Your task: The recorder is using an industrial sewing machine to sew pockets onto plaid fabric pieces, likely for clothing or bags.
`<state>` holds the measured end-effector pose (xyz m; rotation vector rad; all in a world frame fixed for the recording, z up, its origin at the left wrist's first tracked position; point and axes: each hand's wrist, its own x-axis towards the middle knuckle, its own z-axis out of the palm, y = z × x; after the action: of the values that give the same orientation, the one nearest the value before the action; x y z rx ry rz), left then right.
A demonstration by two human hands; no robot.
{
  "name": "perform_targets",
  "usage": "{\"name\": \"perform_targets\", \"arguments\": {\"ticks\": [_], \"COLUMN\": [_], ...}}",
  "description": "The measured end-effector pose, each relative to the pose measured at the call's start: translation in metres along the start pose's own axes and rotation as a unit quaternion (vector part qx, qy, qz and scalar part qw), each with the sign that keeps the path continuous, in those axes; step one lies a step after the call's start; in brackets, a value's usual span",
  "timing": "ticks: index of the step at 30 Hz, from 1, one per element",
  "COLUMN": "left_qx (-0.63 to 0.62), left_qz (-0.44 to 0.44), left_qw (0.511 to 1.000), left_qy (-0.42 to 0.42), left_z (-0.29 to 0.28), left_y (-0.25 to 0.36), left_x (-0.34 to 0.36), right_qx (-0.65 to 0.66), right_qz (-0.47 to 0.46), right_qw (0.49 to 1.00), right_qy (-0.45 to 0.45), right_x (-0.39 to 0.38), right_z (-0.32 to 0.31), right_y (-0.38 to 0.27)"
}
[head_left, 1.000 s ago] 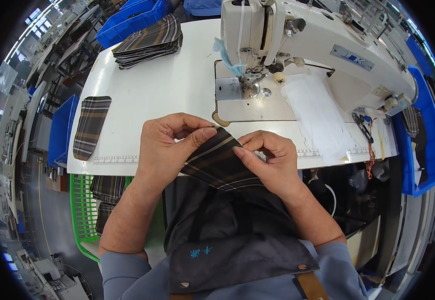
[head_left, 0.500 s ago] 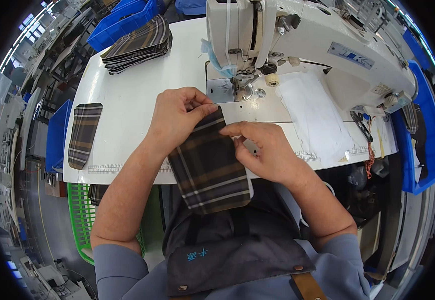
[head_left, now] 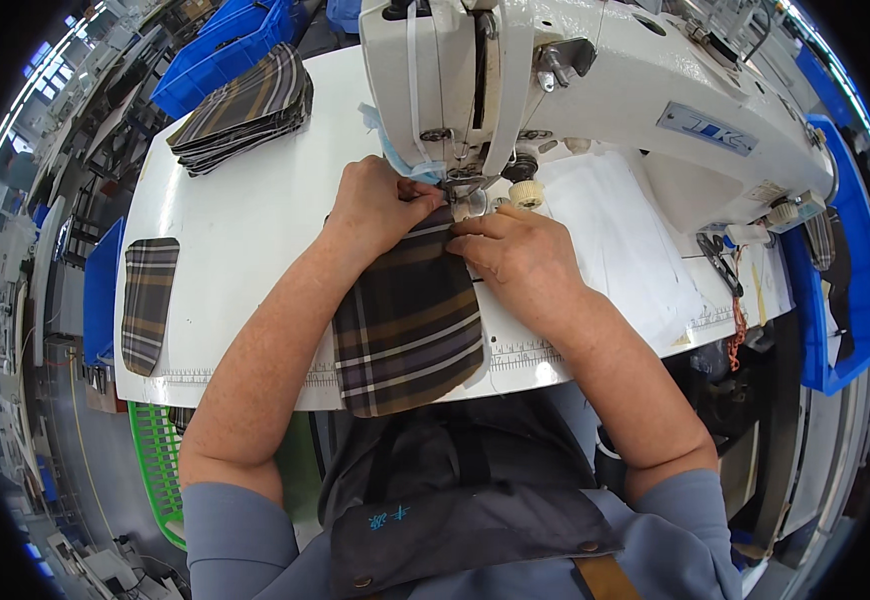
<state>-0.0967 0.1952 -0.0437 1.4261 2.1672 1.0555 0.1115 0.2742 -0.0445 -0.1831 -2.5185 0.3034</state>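
A dark brown plaid fabric piece (head_left: 405, 320) with rounded corners lies at the front of the sewing machine (head_left: 445, 90), its lower end over the table's near edge. My left hand (head_left: 380, 210) pinches its far left corner close by the presser foot (head_left: 463, 188). On the far right side my right hand (head_left: 520, 250) grips the fabric's edge, thumb and fingers closed together. The far end of the piece sits at the needle area, where the machine head and my fingers partly hide it.
A stack of plaid pieces (head_left: 245, 110) stands at the far left, with one single plaid piece (head_left: 150, 305) nearer. White sheets (head_left: 615, 240) lie right of the needle. Small snips (head_left: 720, 262) rest at the right. Blue bins (head_left: 845, 350) and a green basket (head_left: 155, 470) flank the table.
Both hands have carried the plaid piece forward, bringing its far end up to the presser foot. The whole view has shifted slightly.
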Motion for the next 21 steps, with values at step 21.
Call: {"name": "perform_targets", "arguments": {"ticks": [21], "left_qx": [0.131], "left_qz": [0.135], "left_qw": [0.980], "left_qy": [0.067], "left_z": [-0.007], "left_y": [0.002], "left_x": [-0.007], "right_qx": [-0.018], "right_qz": [0.005], "right_qw": [1.000], "right_qy": [0.001], "right_x": [0.000], "right_z": [0.001], "right_y": [-0.004]}}
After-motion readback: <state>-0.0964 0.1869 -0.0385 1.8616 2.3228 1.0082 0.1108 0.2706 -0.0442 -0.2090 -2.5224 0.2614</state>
